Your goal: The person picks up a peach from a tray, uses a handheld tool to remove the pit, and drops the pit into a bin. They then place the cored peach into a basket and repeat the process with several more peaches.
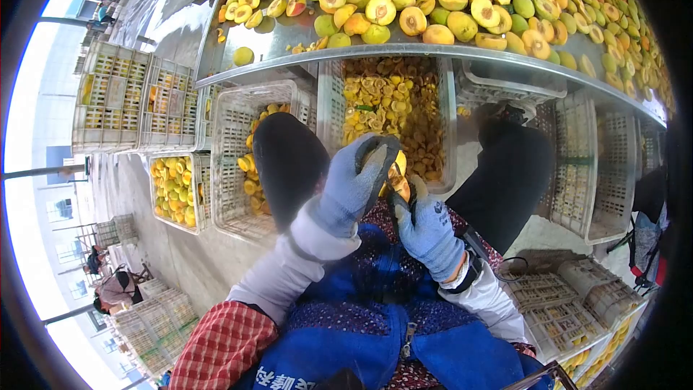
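My left hand (354, 180), in a blue-grey glove with dark coated fingers, is closed around a yellow peach half (398, 179) above my lap. My right hand (429, 230), gloved alike, is closed against the near side of the same fruit, thumb and fingers together. Whether a small tool is in the right fingers cannot be made out. Just beyond the hands, between my knees, a crate (449, 130) holds yellow peach pieces and brownish pits or scraps.
A metal table (289, 60) heaped with whole and halved peaches (462, 25) spans the far side. Left of my knees stand a crate (225, 173) with peach halves and a fuller crate (175, 191). Stacked crates (115, 97) lie farther left; more crates (577, 166) stand right.
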A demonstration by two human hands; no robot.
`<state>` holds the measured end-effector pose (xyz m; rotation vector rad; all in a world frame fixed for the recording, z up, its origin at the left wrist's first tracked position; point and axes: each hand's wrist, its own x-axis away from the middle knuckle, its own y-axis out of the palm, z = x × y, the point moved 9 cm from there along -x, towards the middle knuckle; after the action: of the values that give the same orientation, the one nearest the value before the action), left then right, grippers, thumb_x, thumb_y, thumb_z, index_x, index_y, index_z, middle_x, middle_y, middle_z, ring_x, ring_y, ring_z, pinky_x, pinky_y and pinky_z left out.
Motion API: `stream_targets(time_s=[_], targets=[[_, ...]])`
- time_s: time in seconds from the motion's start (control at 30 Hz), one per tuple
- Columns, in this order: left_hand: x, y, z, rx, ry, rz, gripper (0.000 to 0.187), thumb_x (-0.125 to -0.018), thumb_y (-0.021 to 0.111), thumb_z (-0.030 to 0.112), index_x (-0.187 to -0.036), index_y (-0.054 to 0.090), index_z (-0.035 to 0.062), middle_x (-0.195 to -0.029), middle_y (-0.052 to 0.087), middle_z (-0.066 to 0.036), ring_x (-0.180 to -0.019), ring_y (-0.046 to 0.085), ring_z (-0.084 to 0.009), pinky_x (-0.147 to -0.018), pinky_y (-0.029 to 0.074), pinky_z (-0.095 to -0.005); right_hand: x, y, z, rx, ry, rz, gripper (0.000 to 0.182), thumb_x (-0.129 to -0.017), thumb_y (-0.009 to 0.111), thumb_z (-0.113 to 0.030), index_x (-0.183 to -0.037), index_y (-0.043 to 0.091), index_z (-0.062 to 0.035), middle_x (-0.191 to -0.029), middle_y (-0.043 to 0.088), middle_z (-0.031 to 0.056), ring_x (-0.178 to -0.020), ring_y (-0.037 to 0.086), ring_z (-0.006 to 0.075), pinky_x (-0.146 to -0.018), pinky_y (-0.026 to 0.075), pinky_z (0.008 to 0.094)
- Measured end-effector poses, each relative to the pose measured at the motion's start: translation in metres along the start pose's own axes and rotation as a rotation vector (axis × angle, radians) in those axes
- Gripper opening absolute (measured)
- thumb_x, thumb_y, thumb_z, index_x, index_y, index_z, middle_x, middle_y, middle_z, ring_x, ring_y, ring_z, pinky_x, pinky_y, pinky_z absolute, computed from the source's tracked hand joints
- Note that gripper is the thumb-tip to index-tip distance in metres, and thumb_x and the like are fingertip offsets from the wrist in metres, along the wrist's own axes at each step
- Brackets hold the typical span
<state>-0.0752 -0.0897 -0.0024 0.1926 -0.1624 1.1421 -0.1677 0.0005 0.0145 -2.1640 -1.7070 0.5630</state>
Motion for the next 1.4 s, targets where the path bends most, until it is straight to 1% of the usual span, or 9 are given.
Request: stream_targets(time_s=[0.1, 0.27, 0.4, 0.5, 0.57, 0.67, 1.17, 1.27, 1.4], targets=[[0.004, 0.004, -0.004, -0.262, -0.076, -0.026, 0.018, -0.086, 0.054, 0.014, -0.093, 0.059, -0.0021, -0.078, 0.062, -0.006, -0.071, 0.056, -0.0105, -0.064, 0.045, -0.0241, 0.011, 0.005, 0.005, -0.131, 0.06, 0.009, 0.032, -0.082, 0.053, -0.015, -0.108, 0.048, 0.0031, -0.071, 0.057, 0.0229, -0.064, 0.057, 0.04, -0.054, 0.044, 0.0426], [0.007, 0.012, 0.011, -0.424, 0.133, 0.009, 0.014, -0.082, 0.057, 0.013, -0.088, 0.061, 0.0009, -0.07, 0.06, -0.01, -0.065, 0.056, -0.0118, -0.062, 0.045, -0.0262, 0.03, 0.014, 0.022, -0.252, 0.044, 0.122, 0.036, -0.083, 0.05, -0.01, -0.114, 0.045, 0.0068, -0.079, 0.058, 0.0238, -0.07, 0.059, 0.0376, -0.058, 0.045, 0.042], [0.008, 0.021, 0.017, -0.433, 0.238, -0.002, 0.016, -0.083, 0.054, 0.012, -0.091, 0.06, -0.0008, -0.077, 0.061, -0.009, -0.07, 0.056, -0.0123, -0.066, 0.045, -0.0258, 0.023, 0.006, 0.015, -0.31, 0.073, 0.093, 0.036, -0.081, 0.051, -0.009, -0.113, 0.045, 0.0066, -0.078, 0.058, 0.0242, -0.069, 0.058, 0.0389, -0.059, 0.046, 0.0422], [0.012, 0.019, 0.012, -0.065, 0.202, 0.067, 0.022, -0.083, 0.05, 0.01, -0.098, 0.057, -0.0035, -0.086, 0.06, -0.009, -0.078, 0.056, -0.0135, -0.071, 0.045, -0.0257, 0.022, -0.007, 0.008, -0.205, 0.042, 0.187, 0.038, -0.079, 0.052, -0.01, -0.112, 0.045, 0.0067, -0.075, 0.057, 0.0248, -0.068, 0.058, 0.04, -0.059, 0.046, 0.0424], [0.014, 0.021, 0.015, -0.082, 0.219, 0.042, 0.026, -0.082, 0.048, 0.009, -0.103, 0.054, -0.0056, -0.093, 0.058, -0.009, -0.084, 0.055, -0.0144, -0.075, 0.044, -0.0255, 0.023, 0.005, 0.014, -0.207, 0.155, 0.025, 0.049, -0.087, 0.05, -0.016, -0.125, 0.033, 0.0088, -0.096, 0.052, 0.0263, -0.082, 0.053, 0.0379, -0.073, 0.043, 0.0422], [0.017, 0.018, 0.014, -0.08, 0.215, 0.101, 0.024, -0.082, 0.049, 0.008, -0.101, 0.055, -0.0053, -0.091, 0.059, -0.01, -0.082, 0.055, -0.0143, -0.074, 0.044, -0.0254, 0.016, -0.002, 0.011, -0.19, 0.11, 0.116, 0.043, -0.077, 0.055, -0.013, -0.113, 0.043, 0.0069, -0.074, 0.057, 0.0262, -0.068, 0.058, 0.0416, -0.059, 0.046, 0.0435], [-0.005, 0.027, 0.025, -0.776, 0.25, -0.12, 0.02, -0.077, 0.062, 0.02, -0.09, 0.061, 0.0057, -0.083, 0.062, -0.013, -0.076, 0.061, -0.0281, -0.066, 0.047, -0.0314, 0.031, 0.025, 0.037, -0.42, 0.085, 0.081, 0.045, -0.082, 0.052, -0.013, -0.121, 0.041, 0.0066, -0.084, 0.059, 0.0239, -0.075, 0.06, 0.0337, -0.065, 0.047, 0.0396], [-0.005, 0.031, 0.02, -0.737, 0.189, -0.126, 0.018, -0.08, 0.055, 0.009, -0.092, 0.06, -0.0026, -0.087, 0.063, -0.009, -0.083, 0.058, -0.0128, -0.074, 0.045, -0.0247, 0.037, 0.043, 0.059, -0.542, 0.21, 0.019, 0.045, -0.082, 0.052, -0.012, -0.122, 0.041, 0.0062, -0.086, 0.058, 0.0232, -0.078, 0.059, 0.0331, -0.066, 0.047, 0.0391], [-0.002, 0.032, 0.009, -0.349, 0.288, -0.023, 0.019, -0.075, 0.061, 0.011, -0.091, 0.06, 0.0007, -0.083, 0.062, -0.014, -0.078, 0.062, -0.0257, -0.07, 0.047, -0.0304, 0.04, 0.022, 0.041, -0.325, 0.106, 0.172, 0.045, -0.082, 0.052, -0.011, -0.122, 0.041, 0.0062, -0.09, 0.057, 0.0234, -0.08, 0.057, 0.0332, -0.069, 0.046, 0.0387]])
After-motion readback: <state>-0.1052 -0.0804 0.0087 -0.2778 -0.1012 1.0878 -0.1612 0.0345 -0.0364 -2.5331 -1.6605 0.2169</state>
